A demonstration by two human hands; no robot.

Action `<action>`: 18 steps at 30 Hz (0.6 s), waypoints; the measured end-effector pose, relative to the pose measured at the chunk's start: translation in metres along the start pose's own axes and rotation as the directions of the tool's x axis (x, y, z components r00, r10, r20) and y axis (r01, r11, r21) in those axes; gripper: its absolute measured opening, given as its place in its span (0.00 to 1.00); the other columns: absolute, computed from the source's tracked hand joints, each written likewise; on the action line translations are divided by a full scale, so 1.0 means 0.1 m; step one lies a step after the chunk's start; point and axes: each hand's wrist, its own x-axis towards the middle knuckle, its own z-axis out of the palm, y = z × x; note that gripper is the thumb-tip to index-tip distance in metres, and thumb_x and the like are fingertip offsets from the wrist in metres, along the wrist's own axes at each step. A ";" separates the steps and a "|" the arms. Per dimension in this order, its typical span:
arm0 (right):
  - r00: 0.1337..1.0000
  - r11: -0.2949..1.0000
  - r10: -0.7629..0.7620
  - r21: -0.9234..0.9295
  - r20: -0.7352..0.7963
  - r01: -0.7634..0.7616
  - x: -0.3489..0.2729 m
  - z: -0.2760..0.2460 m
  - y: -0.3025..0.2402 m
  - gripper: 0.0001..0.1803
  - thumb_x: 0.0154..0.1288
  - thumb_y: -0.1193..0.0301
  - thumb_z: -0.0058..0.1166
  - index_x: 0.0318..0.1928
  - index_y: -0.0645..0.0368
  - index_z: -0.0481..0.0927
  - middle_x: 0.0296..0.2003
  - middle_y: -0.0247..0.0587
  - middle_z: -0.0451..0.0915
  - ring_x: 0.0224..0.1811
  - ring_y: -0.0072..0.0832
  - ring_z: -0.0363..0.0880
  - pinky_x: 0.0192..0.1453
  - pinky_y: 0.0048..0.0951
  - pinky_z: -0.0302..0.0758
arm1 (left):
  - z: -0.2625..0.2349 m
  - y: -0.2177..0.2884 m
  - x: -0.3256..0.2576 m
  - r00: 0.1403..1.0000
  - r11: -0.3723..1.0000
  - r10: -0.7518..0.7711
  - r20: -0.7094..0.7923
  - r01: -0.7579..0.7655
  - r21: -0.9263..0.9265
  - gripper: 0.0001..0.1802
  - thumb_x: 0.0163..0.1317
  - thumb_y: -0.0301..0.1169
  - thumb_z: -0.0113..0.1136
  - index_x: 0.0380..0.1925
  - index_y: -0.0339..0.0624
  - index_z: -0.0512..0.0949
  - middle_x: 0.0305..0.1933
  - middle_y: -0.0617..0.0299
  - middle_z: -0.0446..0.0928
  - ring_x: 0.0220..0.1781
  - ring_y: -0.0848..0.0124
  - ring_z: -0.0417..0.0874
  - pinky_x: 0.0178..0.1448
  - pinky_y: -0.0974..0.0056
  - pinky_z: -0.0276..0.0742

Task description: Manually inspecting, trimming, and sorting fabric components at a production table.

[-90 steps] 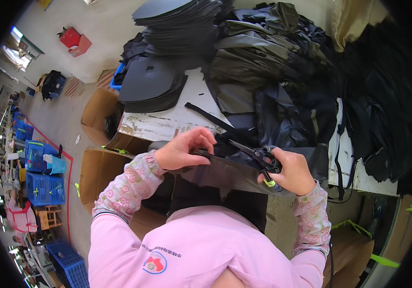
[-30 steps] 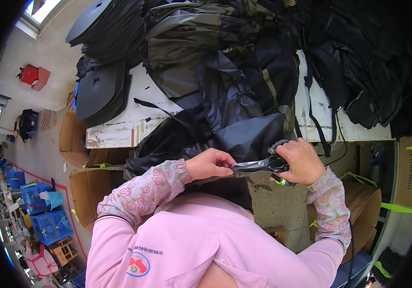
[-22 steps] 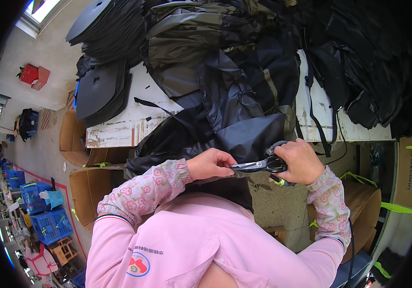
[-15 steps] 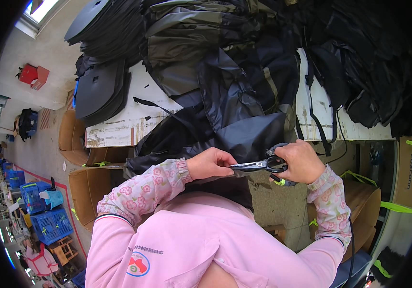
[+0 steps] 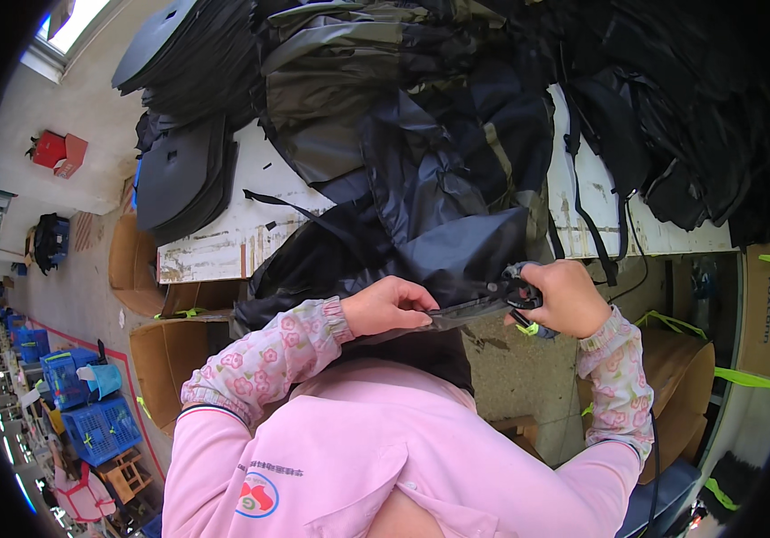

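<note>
My left hand (image 5: pixel 389 307) pinches the near edge of a large piece of dark, shiny fabric (image 5: pixel 466 242). The cloth drapes off the table front toward my lap. In my right hand (image 5: pixel 564 298) are black-handled scissors (image 5: pixel 522 289), my fingers wrapped round the handles, just right of the pinched edge. The blades lie against the fabric edge and are hard to make out, dark and blurred. A dark strap (image 5: pixel 300 212) runs across the cloth on the left.
A worn white table (image 5: pixel 201 251) bears the fabric. Stacked dark foam panels (image 5: pixel 183 179) stand at its left, and black bags with straps (image 5: pixel 672 152) are heaped at the right. Cardboard boxes (image 5: pixel 165 363) flank me below the table. Blue crates (image 5: pixel 98 426) stand farther left.
The scissors have turned, so their bright blades no longer show clearly. Both hands stay close to where they were, the left still pinching the fabric edge.
</note>
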 end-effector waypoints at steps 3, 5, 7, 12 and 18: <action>0.971 0.962 0.184 0.231 -0.155 -0.146 -0.02 -0.02 -0.02 0.24 0.45 0.56 0.75 0.30 0.60 0.76 0.19 0.41 0.75 0.24 0.37 0.78 0.29 0.33 0.73 | -0.11 0.14 -0.05 0.985 0.971 0.075 -0.153 -0.107 -0.215 0.08 0.63 0.25 0.62 0.43 0.37 0.80 0.37 0.68 0.81 0.37 0.82 0.79 0.44 0.75 0.75; 0.857 0.843 0.386 0.508 -0.340 -0.178 -0.05 -0.07 0.01 0.25 0.47 0.59 0.77 0.32 0.60 0.74 0.19 0.35 0.72 0.22 0.23 0.72 0.29 0.26 0.70 | -0.24 0.57 -0.14 0.939 0.888 0.141 -0.314 -0.260 -0.379 0.08 0.64 0.23 0.59 0.44 0.39 0.78 0.42 0.68 0.80 0.42 0.80 0.79 0.49 0.73 0.76; 0.736 0.713 0.477 0.701 -0.480 -0.005 -0.05 -0.11 0.02 0.19 0.53 0.66 0.74 0.31 0.59 0.73 0.23 0.24 0.71 0.24 0.14 0.65 0.29 0.20 0.66 | -0.37 1.14 -0.24 0.811 0.727 0.349 -0.469 -0.550 -0.411 0.12 0.65 0.24 0.56 0.48 0.40 0.76 0.46 0.66 0.79 0.48 0.77 0.79 0.56 0.70 0.74; 0.712 0.485 0.555 0.863 -0.430 0.144 0.08 -0.15 -0.04 0.13 0.57 0.74 0.68 0.34 0.58 0.73 0.27 0.28 0.76 0.29 0.16 0.73 0.36 0.20 0.70 | -0.80 2.26 -0.99 0.586 0.429 0.698 -0.411 -0.802 -0.415 0.19 0.72 0.37 0.49 0.56 0.37 0.74 0.56 0.50 0.79 0.59 0.58 0.80 0.68 0.51 0.71; 0.893 0.434 0.300 0.881 -0.337 0.187 0.38 0.22 -0.17 0.19 0.56 0.73 0.71 0.38 0.60 0.70 0.41 0.44 0.83 0.35 0.18 0.79 0.41 0.24 0.76 | -0.80 1.53 -1.87 0.296 0.141 0.754 -0.586 -0.945 -0.295 0.23 0.75 0.32 0.39 0.64 0.31 0.66 0.70 0.47 0.66 0.72 0.58 0.65 0.78 0.51 0.54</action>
